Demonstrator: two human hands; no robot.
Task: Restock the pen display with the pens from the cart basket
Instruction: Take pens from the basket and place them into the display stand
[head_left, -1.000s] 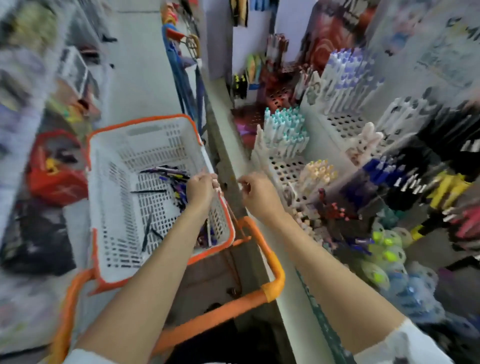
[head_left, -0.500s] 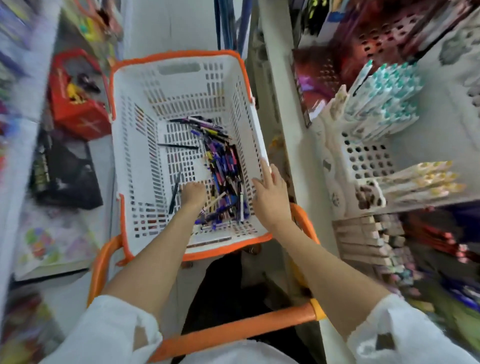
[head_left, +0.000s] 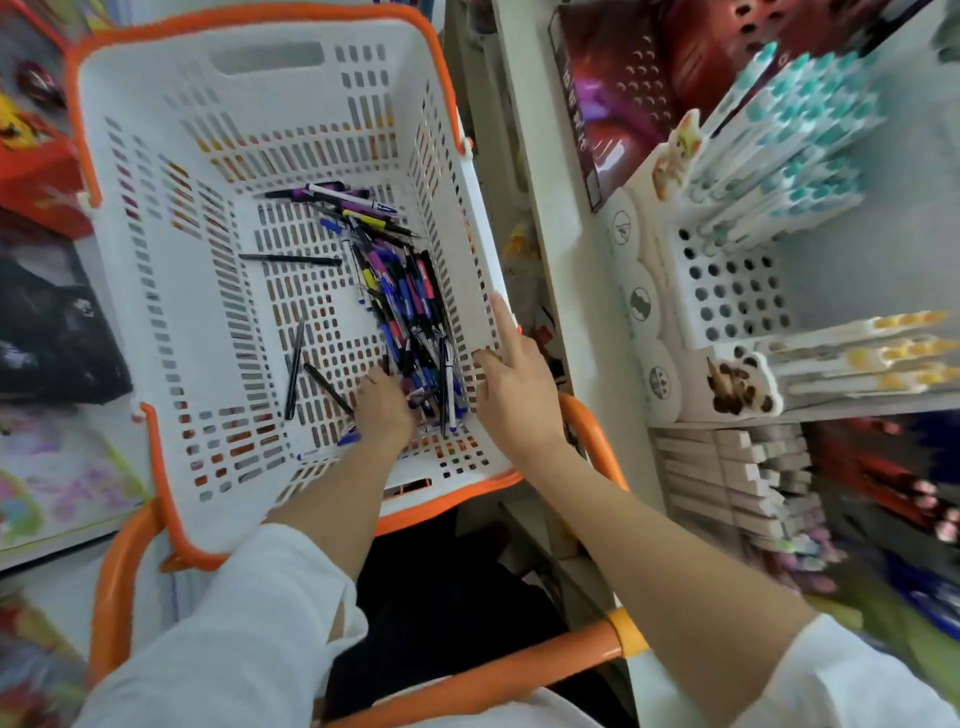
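**Left hand digging into the pens in the basket**

The left hand (head_left: 383, 410) is reaching into the near end of the pile of pens (head_left: 410, 301), which is lying along the right side of the basket (head_left: 156, 93) in mid-frame. Its fingers are buried among them, so a grip cannot be told. The right hand (head_left: 519, 387) is resting open, fingers straight, against the basket's right wall. The pen display (head_left: 727, 291) is standing at right.

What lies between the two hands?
In the head view, pens and the basket wall lie between left hand and right hand.
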